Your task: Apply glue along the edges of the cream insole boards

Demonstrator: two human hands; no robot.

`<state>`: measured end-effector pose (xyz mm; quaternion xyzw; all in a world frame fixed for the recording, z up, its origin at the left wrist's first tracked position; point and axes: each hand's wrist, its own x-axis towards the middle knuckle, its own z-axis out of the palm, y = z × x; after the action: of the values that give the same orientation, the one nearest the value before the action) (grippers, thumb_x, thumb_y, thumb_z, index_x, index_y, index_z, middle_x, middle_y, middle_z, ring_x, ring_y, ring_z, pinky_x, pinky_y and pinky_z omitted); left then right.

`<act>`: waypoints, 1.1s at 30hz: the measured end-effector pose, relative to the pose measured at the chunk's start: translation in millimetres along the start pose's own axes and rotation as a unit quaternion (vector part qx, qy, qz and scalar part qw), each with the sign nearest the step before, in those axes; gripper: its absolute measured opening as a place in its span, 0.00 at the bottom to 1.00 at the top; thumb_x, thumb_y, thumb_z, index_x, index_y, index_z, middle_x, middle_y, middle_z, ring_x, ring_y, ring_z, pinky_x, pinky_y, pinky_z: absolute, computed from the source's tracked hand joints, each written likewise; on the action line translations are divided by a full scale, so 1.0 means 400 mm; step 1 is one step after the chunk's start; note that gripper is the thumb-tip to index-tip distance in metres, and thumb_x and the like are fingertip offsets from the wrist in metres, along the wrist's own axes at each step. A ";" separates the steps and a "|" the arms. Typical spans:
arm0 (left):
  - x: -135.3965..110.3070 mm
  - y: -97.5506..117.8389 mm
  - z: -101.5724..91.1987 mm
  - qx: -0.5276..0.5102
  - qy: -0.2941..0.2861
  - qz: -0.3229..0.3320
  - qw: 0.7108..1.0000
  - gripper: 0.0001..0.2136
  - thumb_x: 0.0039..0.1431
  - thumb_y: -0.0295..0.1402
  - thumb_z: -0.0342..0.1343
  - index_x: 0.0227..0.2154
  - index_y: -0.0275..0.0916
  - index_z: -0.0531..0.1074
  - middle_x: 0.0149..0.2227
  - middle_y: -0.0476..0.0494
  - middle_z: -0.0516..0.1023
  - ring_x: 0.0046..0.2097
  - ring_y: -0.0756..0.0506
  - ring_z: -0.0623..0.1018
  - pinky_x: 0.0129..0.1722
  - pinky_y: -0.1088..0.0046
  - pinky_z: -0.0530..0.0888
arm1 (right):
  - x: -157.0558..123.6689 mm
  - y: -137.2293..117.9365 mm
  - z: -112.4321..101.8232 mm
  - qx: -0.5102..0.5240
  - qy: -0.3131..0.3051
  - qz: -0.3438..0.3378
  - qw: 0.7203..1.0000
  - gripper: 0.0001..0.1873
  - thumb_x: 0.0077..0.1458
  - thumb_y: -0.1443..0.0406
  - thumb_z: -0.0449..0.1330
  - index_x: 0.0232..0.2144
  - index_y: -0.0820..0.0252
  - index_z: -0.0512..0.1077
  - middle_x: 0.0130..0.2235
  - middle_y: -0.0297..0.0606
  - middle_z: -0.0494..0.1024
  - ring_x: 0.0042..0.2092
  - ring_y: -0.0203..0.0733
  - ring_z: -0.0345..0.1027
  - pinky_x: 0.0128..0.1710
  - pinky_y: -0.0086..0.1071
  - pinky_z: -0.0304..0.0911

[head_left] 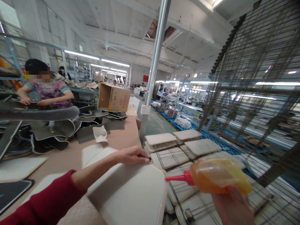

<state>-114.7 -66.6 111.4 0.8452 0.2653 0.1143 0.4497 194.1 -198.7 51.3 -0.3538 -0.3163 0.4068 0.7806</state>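
My left hand rests on the far edge of a white padded panel that lies at the table's right edge; its fingers are curled over that edge. A red sleeve covers my left forearm. My right hand sits low at the right and grips an orange squeeze bottle with a red nozzle. The nozzle points left, toward the panel's right edge.
Several white padded panels lie on a wire rack right of the table. A tall wire rack fills the right side. Grey cut pieces and a cardboard box sit on the tan table. A co-worker works at far left.
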 end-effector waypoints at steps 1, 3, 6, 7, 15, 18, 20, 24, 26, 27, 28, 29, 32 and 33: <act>-0.002 -0.003 0.000 0.004 0.001 -0.003 1.000 0.28 0.52 0.61 0.49 0.19 0.38 0.58 0.21 0.55 0.52 0.25 0.54 0.54 0.23 0.76 0.50 | -0.002 -0.001 0.011 0.013 0.028 -0.003 1.000 0.29 0.49 0.59 0.67 0.54 0.42 0.67 0.57 0.24 0.69 0.52 0.41 0.68 0.46 0.28 0.69; -0.004 -0.009 -0.001 0.009 0.003 -0.007 1.000 0.28 0.52 0.61 0.49 0.20 0.37 0.58 0.22 0.55 0.53 0.25 0.54 0.54 0.23 0.76 0.51 | -0.004 0.000 0.024 0.028 0.081 -0.005 0.996 0.35 0.40 0.58 0.73 0.52 0.39 0.68 0.56 0.22 0.69 0.48 0.39 0.71 0.41 0.23 0.70; -0.004 -0.019 -0.005 0.007 0.001 -0.007 1.000 0.27 0.53 0.61 0.49 0.21 0.37 0.59 0.22 0.55 0.53 0.25 0.54 0.54 0.23 0.76 0.51 | 0.000 0.007 0.017 0.012 0.105 0.008 0.994 0.42 0.29 0.64 0.77 0.49 0.33 0.69 0.52 0.19 0.74 0.43 0.38 0.73 0.37 0.22 0.70; -0.004 -0.021 -0.007 0.004 0.000 -0.008 1.000 0.27 0.53 0.60 0.49 0.21 0.37 0.59 0.22 0.55 0.53 0.25 0.54 0.54 0.23 0.76 0.51 | 0.002 0.011 0.012 0.009 0.095 0.018 0.995 0.42 0.28 0.66 0.77 0.49 0.35 0.70 0.50 0.22 0.75 0.43 0.40 0.73 0.36 0.24 0.71; 0.001 -0.043 -0.007 -0.028 0.005 -0.012 1.000 0.27 0.53 0.60 0.50 0.21 0.38 0.59 0.22 0.54 0.54 0.25 0.54 0.54 0.23 0.75 0.51 | -0.004 0.020 0.031 0.030 0.136 0.046 0.989 0.42 0.22 0.61 0.76 0.46 0.48 0.73 0.43 0.36 0.79 0.39 0.47 0.74 0.27 0.28 0.71; 0.002 -0.046 -0.004 -0.044 0.009 -0.023 0.999 0.27 0.52 0.60 0.51 0.21 0.38 0.59 0.22 0.54 0.54 0.25 0.54 0.54 0.23 0.75 0.51 | -0.003 0.016 0.026 0.032 0.156 0.055 0.986 0.40 0.18 0.63 0.76 0.42 0.49 0.75 0.41 0.34 0.79 0.35 0.45 0.74 0.28 0.30 0.72; 0.001 -0.044 -0.003 -0.056 0.011 -0.034 0.998 0.27 0.51 0.61 0.51 0.21 0.38 0.59 0.22 0.54 0.55 0.25 0.54 0.55 0.23 0.75 0.51 | 0.001 0.018 0.012 0.044 0.170 0.055 0.983 0.41 0.14 0.66 0.76 0.40 0.49 0.75 0.40 0.32 0.79 0.33 0.44 0.73 0.28 0.30 0.72; -0.004 -0.032 -0.002 -0.093 0.025 -0.058 0.994 0.28 0.46 0.63 0.54 0.21 0.38 0.60 0.21 0.55 0.55 0.24 0.54 0.54 0.22 0.75 0.51 | 0.003 0.031 -0.023 0.032 0.155 0.077 0.984 0.45 0.09 0.70 0.76 0.40 0.47 0.74 0.37 0.31 0.79 0.32 0.43 0.72 0.28 0.30 0.71; -0.007 -0.030 -0.002 -0.116 0.034 -0.062 0.991 0.28 0.44 0.63 0.55 0.20 0.38 0.60 0.20 0.55 0.56 0.23 0.54 0.54 0.22 0.75 0.50 | -0.005 0.041 -0.028 0.002 0.142 0.035 0.989 0.44 0.17 0.67 0.77 0.44 0.45 0.73 0.40 0.30 0.79 0.33 0.41 0.72 0.28 0.26 0.70; -0.008 -0.031 -0.001 -0.126 0.037 -0.063 0.989 0.28 0.44 0.62 0.56 0.20 0.38 0.61 0.20 0.55 0.56 0.23 0.54 0.54 0.21 0.75 0.50 | -0.011 0.046 -0.027 -0.011 0.131 0.017 0.991 0.42 0.22 0.64 0.77 0.46 0.44 0.72 0.41 0.31 0.78 0.35 0.41 0.72 0.29 0.27 0.70; -0.009 -0.034 -0.001 -0.135 0.039 -0.064 0.988 0.28 0.44 0.61 0.57 0.21 0.38 0.61 0.20 0.55 0.56 0.23 0.54 0.54 0.21 0.75 0.50 | -0.017 0.051 -0.024 -0.018 0.120 0.009 0.993 0.40 0.26 0.62 0.76 0.47 0.44 0.71 0.43 0.32 0.78 0.37 0.43 0.72 0.30 0.28 0.71; -0.010 -0.039 0.000 -0.142 0.040 -0.066 0.987 0.27 0.44 0.61 0.57 0.21 0.38 0.61 0.19 0.55 0.56 0.23 0.55 0.54 0.21 0.75 0.49 | -0.023 0.056 -0.022 -0.019 0.110 0.009 0.994 0.37 0.30 0.60 0.75 0.47 0.45 0.71 0.43 0.33 0.78 0.39 0.44 0.72 0.32 0.30 0.72; -0.010 -0.057 0.003 -0.154 0.049 -0.074 0.984 0.27 0.45 0.60 0.58 0.21 0.38 0.61 0.19 0.55 0.56 0.22 0.55 0.54 0.21 0.76 0.50 | -0.033 0.065 -0.027 -0.022 0.102 0.022 0.994 0.31 0.35 0.57 0.73 0.45 0.47 0.72 0.39 0.33 0.79 0.40 0.48 0.72 0.33 0.35 0.73; -0.011 -0.063 0.005 -0.159 0.055 -0.076 0.983 0.27 0.44 0.60 0.58 0.21 0.38 0.61 0.19 0.55 0.57 0.22 0.55 0.55 0.21 0.76 0.50 | -0.034 0.067 -0.033 -0.033 0.107 0.026 0.993 0.30 0.33 0.57 0.74 0.43 0.47 0.73 0.36 0.33 0.79 0.39 0.48 0.73 0.33 0.35 0.73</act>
<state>-126.3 -58.7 89.7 0.7328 0.3319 0.1665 0.5703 186.9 -203.2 19.6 -0.4294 -0.2350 0.3763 0.7866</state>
